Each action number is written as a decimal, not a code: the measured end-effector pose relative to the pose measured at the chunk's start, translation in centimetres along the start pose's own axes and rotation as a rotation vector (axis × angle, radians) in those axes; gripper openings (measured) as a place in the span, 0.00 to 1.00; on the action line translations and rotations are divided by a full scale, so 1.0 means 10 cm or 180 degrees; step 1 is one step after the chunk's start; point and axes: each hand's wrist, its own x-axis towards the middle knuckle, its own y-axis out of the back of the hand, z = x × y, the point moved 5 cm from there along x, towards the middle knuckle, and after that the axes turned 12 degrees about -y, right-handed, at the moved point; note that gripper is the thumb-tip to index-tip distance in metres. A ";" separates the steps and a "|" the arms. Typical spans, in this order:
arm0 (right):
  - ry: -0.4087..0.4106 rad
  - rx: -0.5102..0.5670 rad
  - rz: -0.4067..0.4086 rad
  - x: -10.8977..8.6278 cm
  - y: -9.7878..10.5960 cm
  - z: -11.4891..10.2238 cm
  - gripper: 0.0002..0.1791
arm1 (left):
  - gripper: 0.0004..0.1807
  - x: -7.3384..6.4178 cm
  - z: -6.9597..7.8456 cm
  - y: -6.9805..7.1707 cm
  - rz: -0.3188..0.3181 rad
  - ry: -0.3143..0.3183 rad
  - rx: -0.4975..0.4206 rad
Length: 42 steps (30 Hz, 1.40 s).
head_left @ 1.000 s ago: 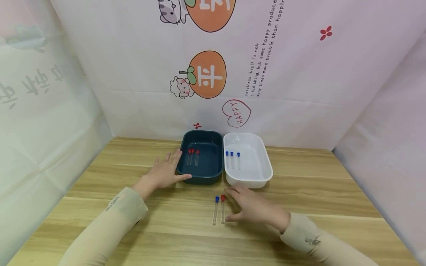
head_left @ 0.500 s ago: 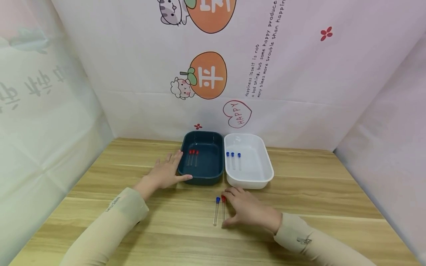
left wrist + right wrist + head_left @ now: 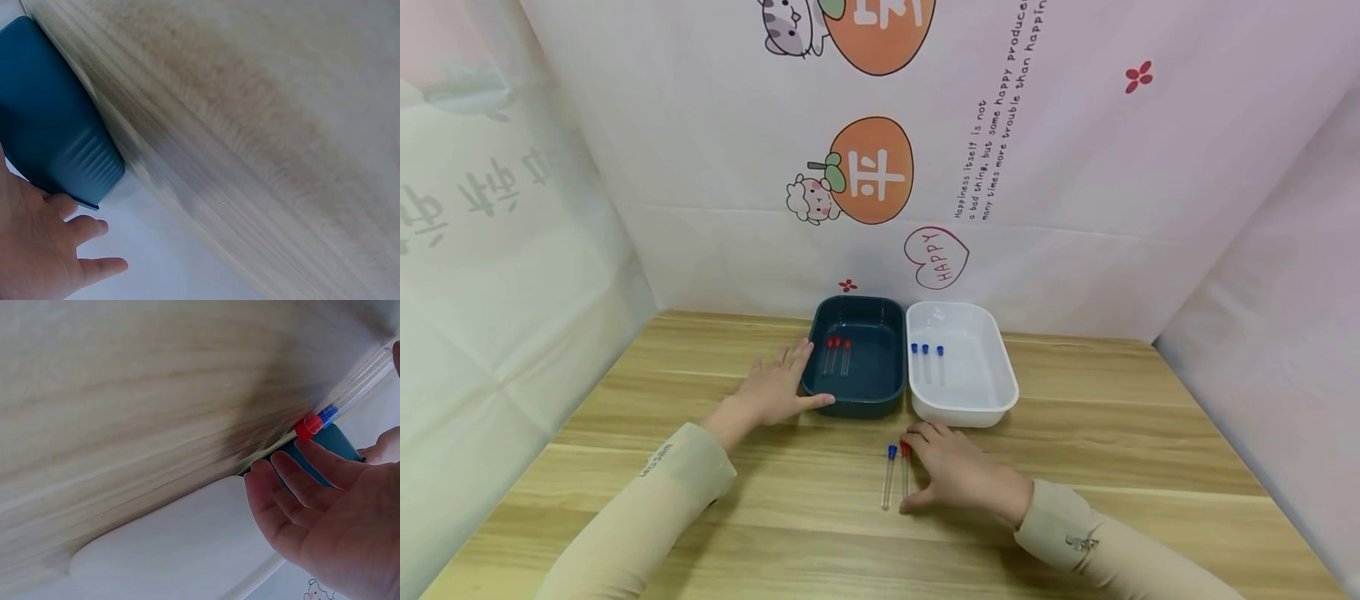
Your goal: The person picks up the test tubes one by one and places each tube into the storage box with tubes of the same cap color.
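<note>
My left hand [image 3: 772, 390] rests with fingers spread at the left side of a dark teal basin [image 3: 859, 408], thumb by its front rim. The left wrist view shows its straight fingers beside the basin wall [image 3: 59, 119]. On the table, my right hand [image 3: 966, 471] spans a red-capped test tube [image 3: 906, 477], index fingertip at the cap and thumb at the far end. In the right wrist view, that fingertip meets the red cap [image 3: 307, 427]; the thumb is cut off at the edge. A blue-capped test tube [image 3: 887, 483] lies just left of it.
A white basin [image 3: 964, 418] stands against the teal one's right side, near the back cloth. Three red-capped tubes [image 3: 838, 360] lie in the teal basin and three blue-capped tubes [image 3: 927, 367] in the white one. White printed cloth [image 3: 1060, 267] encloses the wooden table [image 3: 1090, 392].
My right hand has shifted slightly left and closed its index finger and thumb onto the red-capped tube's ends. My left hand has stayed at the teal basin.
</note>
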 end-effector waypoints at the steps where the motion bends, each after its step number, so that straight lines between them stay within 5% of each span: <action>1: 0.0000 -0.0004 0.0003 0.00 0.00 0.00 0.55 | 0.61 0.00 0.00 0.00 0.0005 0.0001 0.0001; 15: -0.0033 0.0004 0.0007 0.00 0.07 -0.02 0.57 | 0.62 0.00 0.00 0.01 0.0029 -0.0025 -0.0013; 42: 0.0380 0.0149 0.0428 -0.12 0.59 -0.21 0.53 | 0.62 0.01 -0.01 -0.01 -0.0021 -0.0015 -0.0009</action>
